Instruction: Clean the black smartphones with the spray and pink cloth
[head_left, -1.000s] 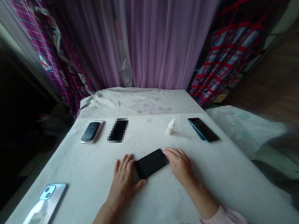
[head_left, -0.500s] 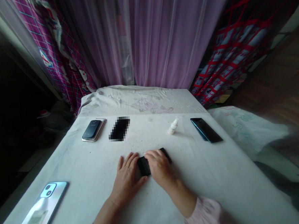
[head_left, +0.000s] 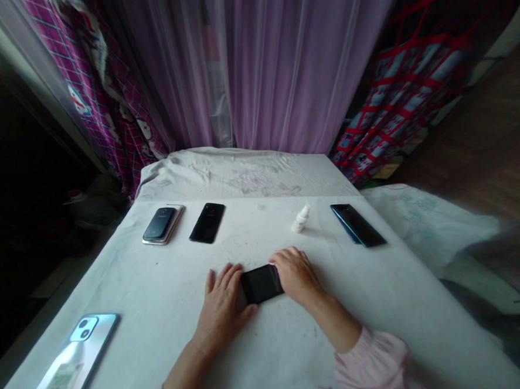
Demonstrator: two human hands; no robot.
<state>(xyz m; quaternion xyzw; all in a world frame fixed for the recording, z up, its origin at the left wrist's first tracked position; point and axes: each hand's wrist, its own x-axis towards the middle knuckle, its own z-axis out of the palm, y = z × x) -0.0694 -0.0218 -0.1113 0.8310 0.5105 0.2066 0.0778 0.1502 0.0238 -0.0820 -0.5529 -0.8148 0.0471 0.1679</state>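
A dark smartphone (head_left: 262,283) lies sideways on the white tablecloth, its black face up. My left hand (head_left: 222,302) grips its left end, the thumb along the near edge and the fingers beyond the far edge. Over the right end, my right hand (head_left: 296,275) is closed with bent fingers. A tiny pale bit shows at its fingertips; I cannot make out what it is. Beyond my hands stands a small white spray bottle (head_left: 301,219), tilted in view.
Two stacked phones (head_left: 159,224) and a black phone (head_left: 207,223) lie at the back left. More overlapping dark phones (head_left: 359,226) are at the right edge. A large silvery phone (head_left: 68,364) lies near left. Purple curtains (head_left: 278,64) hang behind the table (head_left: 169,294).
My right hand has slid rightward along the phone to its right end, uncovering most of the black face. My left hand stays in place.
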